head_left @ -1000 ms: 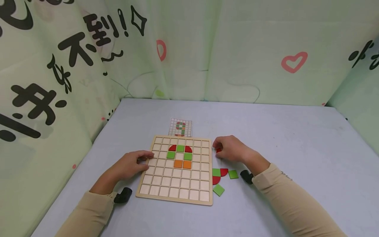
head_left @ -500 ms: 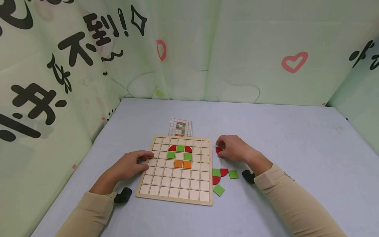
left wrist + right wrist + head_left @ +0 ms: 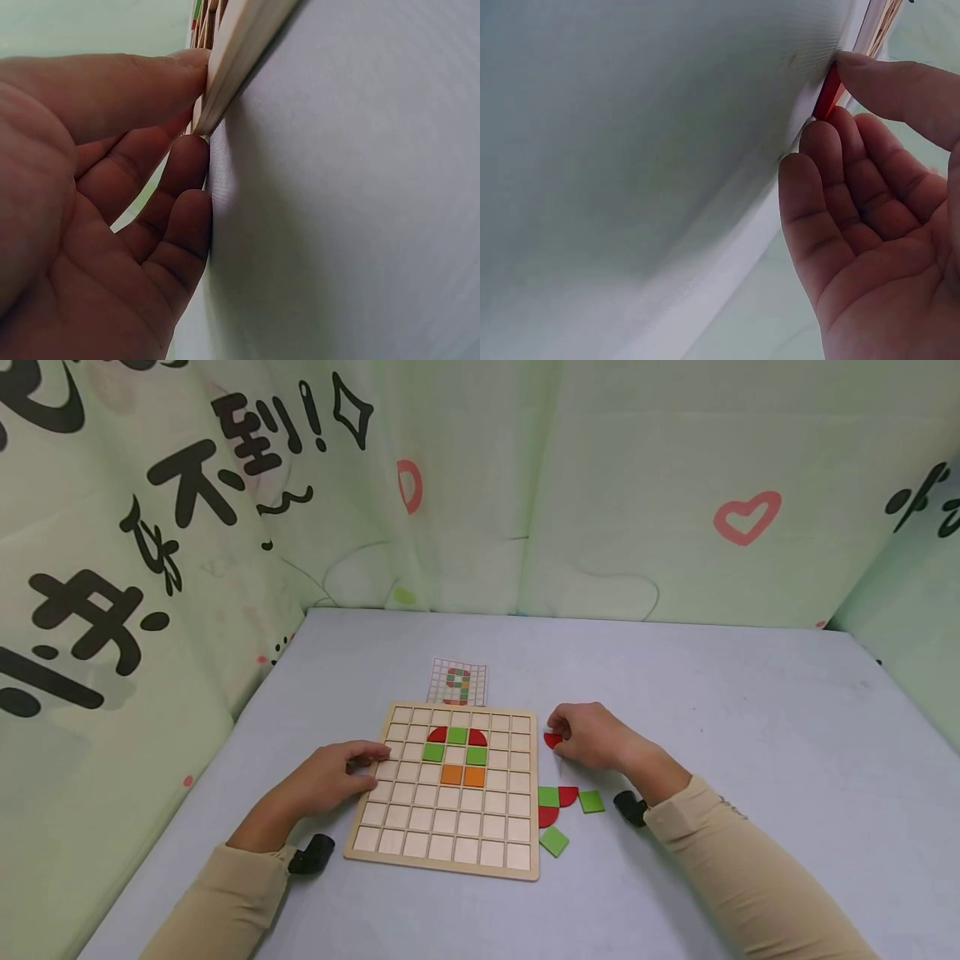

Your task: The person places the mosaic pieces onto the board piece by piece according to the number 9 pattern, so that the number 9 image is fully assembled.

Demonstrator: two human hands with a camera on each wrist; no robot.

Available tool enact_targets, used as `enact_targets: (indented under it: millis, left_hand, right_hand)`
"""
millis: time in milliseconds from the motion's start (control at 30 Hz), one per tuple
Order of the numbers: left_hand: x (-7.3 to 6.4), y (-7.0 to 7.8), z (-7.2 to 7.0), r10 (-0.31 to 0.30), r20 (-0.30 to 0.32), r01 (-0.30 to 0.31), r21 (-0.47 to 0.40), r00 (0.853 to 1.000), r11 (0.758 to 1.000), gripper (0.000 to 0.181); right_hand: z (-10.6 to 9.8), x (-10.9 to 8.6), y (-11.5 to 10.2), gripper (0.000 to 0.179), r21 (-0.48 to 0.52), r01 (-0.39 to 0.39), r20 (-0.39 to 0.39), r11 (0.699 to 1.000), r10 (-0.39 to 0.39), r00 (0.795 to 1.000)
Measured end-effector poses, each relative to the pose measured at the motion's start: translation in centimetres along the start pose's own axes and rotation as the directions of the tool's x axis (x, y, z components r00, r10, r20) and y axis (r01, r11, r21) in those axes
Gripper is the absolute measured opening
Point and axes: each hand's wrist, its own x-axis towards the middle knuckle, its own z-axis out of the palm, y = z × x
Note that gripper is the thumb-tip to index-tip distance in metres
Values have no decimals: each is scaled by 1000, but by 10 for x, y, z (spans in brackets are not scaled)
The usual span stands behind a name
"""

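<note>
A wooden grid board (image 3: 420, 818) lies on the table, with red quarter-circle, green square and orange square tiles in its upper half. My left hand (image 3: 330, 777) rests against the board's left edge, thumb and fingertips touching it; the left wrist view shows the thumb (image 3: 150, 86) on the frame. Just off the board's right edge, my right hand (image 3: 592, 737) holds a red tile (image 3: 552, 740) with a rounded side between thumb and fingers, low at the tabletop. In the right wrist view the red tile (image 3: 829, 94) shows edge-on, partly covered by fingertips.
A printed pattern card (image 3: 459, 682) lies behind the board, its lower edge hidden. Right of the board are loose tiles: a green square (image 3: 548, 796), red rounded pieces (image 3: 567, 796), and green squares (image 3: 591, 801) farther out and nearer (image 3: 554, 841). A printed curtain (image 3: 600, 485) surrounds the table.
My right hand has shifted slightly right, away from the board, and the red tile has turned a little in its fingers, showing more. The left hand and the board have stayed put.
</note>
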Motion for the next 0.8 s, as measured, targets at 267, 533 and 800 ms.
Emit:
enact_targets:
  millis: [267,533,800]
  left_hand:
    - [0,-1,0,-2,1,2,5,1000,1000,41]
    - [0,-1,1,-6,0,6,-1,1000,1000,40]
    - [0,-1,1,4,2,-4,3,1000,1000,40]
  right_hand:
    - [0,1,-1,31,-27,6,4,1000,-6,1000]
    - [0,1,0,33,-56,24,-9,998,-25,1000]
    - [-2,0,-10,35,-11,56,-46,998,-56,997]
